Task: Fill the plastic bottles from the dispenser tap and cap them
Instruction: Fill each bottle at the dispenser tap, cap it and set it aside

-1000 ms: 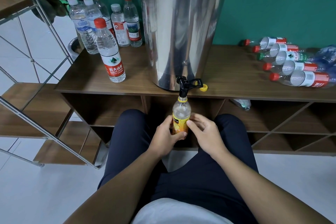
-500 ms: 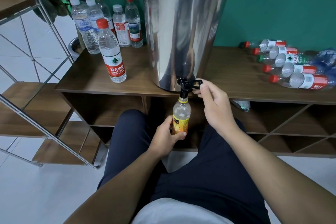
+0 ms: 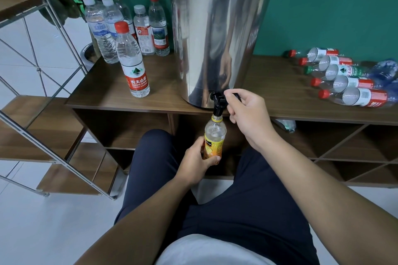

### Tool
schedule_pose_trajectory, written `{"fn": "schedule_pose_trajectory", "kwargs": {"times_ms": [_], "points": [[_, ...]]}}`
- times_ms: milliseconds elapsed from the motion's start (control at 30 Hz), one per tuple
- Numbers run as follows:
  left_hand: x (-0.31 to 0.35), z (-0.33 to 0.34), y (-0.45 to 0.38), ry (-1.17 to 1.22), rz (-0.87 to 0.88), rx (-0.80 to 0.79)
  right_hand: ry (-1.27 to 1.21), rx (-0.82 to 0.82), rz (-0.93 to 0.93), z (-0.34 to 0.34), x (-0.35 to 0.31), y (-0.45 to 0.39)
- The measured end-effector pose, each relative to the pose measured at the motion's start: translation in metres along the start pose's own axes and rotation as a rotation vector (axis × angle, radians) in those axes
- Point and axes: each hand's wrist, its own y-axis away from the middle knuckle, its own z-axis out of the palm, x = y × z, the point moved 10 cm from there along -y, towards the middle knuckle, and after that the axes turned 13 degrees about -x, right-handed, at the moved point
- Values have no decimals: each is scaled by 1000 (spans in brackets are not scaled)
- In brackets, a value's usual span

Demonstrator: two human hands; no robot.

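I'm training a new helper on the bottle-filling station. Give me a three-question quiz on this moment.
1. True or false: the left hand holds the yellow-labelled bottle under the tap.
2. What does the right hand grip? A) a red cap B) the tap lever C) the shelf edge
3. How do the red-capped bottles to the right of the steel dispenser rest?

Key: 1 true; 2 B; 3 lying on their sides.
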Motion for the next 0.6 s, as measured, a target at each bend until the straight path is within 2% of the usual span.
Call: {"fn": "schedule_pose_trajectory", "kwargs": {"times_ms": [167,600], "points": [[2,-1,1,-11,4,8,-62,-29,21,1,0,-8],[0,-2,1,-25,-15,13,-35,-96,81,-1,-1,-13]]}}
